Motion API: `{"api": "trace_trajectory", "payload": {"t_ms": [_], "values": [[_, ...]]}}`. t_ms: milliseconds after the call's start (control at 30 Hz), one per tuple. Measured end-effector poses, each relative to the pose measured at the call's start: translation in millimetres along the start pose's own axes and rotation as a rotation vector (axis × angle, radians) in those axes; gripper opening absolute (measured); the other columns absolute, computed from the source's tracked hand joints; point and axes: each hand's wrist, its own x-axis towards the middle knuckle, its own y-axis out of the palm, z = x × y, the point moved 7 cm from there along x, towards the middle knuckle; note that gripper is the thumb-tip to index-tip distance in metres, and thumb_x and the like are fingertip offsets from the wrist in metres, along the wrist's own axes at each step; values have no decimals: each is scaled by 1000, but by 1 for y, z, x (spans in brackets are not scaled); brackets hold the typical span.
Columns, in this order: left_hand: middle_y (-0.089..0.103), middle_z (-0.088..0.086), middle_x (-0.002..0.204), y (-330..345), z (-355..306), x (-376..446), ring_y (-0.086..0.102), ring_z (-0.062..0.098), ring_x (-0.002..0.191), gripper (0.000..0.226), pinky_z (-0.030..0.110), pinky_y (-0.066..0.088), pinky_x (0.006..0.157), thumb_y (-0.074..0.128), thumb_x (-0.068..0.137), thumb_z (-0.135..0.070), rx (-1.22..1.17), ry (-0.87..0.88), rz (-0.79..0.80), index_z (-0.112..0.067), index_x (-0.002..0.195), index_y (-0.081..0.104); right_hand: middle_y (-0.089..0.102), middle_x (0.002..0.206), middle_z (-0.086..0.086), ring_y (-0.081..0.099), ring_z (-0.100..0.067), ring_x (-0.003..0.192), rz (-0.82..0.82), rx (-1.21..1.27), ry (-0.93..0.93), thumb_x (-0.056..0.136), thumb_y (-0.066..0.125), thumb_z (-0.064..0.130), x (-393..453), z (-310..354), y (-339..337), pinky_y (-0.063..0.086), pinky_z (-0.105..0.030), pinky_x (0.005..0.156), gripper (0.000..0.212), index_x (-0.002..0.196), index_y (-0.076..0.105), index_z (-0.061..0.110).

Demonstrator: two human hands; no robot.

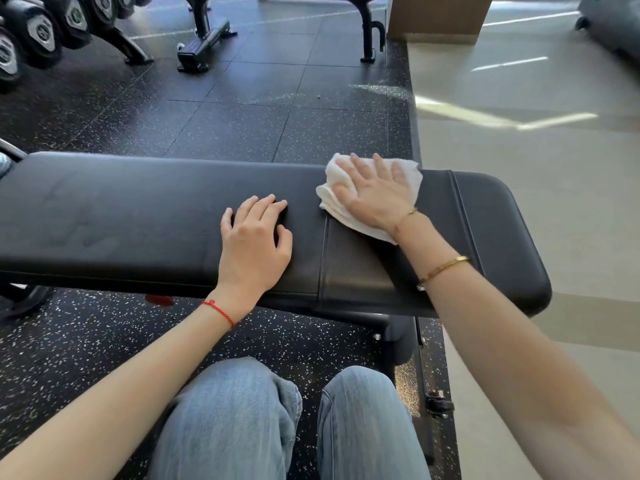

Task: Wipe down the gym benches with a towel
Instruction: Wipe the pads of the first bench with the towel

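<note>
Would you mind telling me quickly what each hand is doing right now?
Left hand: open, fingers lightly bent, resting on the bench, holding nothing.
Right hand: open, flat, pressing the white towel onto the bench.

No legible text, numbers or brand names appear in the head view. The dumbbells (41, 29) on the rack at upper left carry grey shield-shaped end plates with a round emblem; the marking inside each emblem is too small and blurred to read. The bench (138, 216) pad and the towel (349, 202) bear no readable label.
</note>
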Motion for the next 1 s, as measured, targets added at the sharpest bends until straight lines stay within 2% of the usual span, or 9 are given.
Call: {"api": "trace_trajectory", "payload": {"t_ms": [167,267,333,400,467,567,767,867,1000], "values": [[53,1,145,0,1,-1,40,21,140,42,51,23,119,50,95,-22,5,4,21,-19,136,56,1,166,14,-7,-20,153,-26,9,-194,102,20,54,-59,25,9,-9,-45,122,59,156,4,41],[51,1,147,0,1,0,39,22,141,42,49,23,119,48,96,-23,31,12,49,-19,138,55,4,164,18,-5,-15,153,-74,2,-246,97,11,60,-111,12,10,-6,-43,123,60,155,3,46],[51,2,147,-1,-1,1,40,22,141,42,48,25,119,48,97,-23,44,19,63,-18,138,54,5,164,20,-3,-12,153,-80,7,-200,95,6,62,-123,-10,8,-7,-39,123,62,155,5,47],[51,3,146,-2,-6,3,41,22,139,41,47,27,118,47,97,-24,35,32,66,-18,138,54,7,164,18,-1,-13,152,-82,9,-114,98,12,58,-110,-37,4,-7,-37,122,59,155,8,44],[52,3,146,-2,-17,4,42,21,138,41,45,27,118,47,98,-23,4,54,63,-17,138,54,6,165,15,0,-16,153,-79,15,10,102,19,52,-81,-59,-3,-5,-39,122,56,156,10,41],[50,3,147,4,-41,8,40,19,139,43,45,27,118,45,98,-24,-55,81,78,-17,140,52,2,166,13,-3,-20,153,-40,-3,138,103,19,50,-51,-67,-10,-6,-44,123,57,157,6,37],[38,2,155,30,-70,11,27,20,147,49,52,17,121,41,100,-33,-33,105,170,-21,147,41,2,164,17,-7,-14,152,-95,7,-42,94,4,59,-132,-53,2,-12,-38,121,65,156,3,40],[37,2,156,34,-69,9,25,21,147,50,54,14,121,41,99,-34,-13,99,173,-22,147,41,4,164,18,-5,-13,152,-113,19,37,98,11,57,-142,-78,0,-9,-37,122,59,156,5,43],[38,3,155,33,-73,8,27,23,147,50,56,15,121,43,98,-31,-10,90,157,-20,147,42,6,166,11,2,-21,153,-119,48,203,102,19,51,-90,-118,-14,-3,-43,123,57,157,10,37]]}}
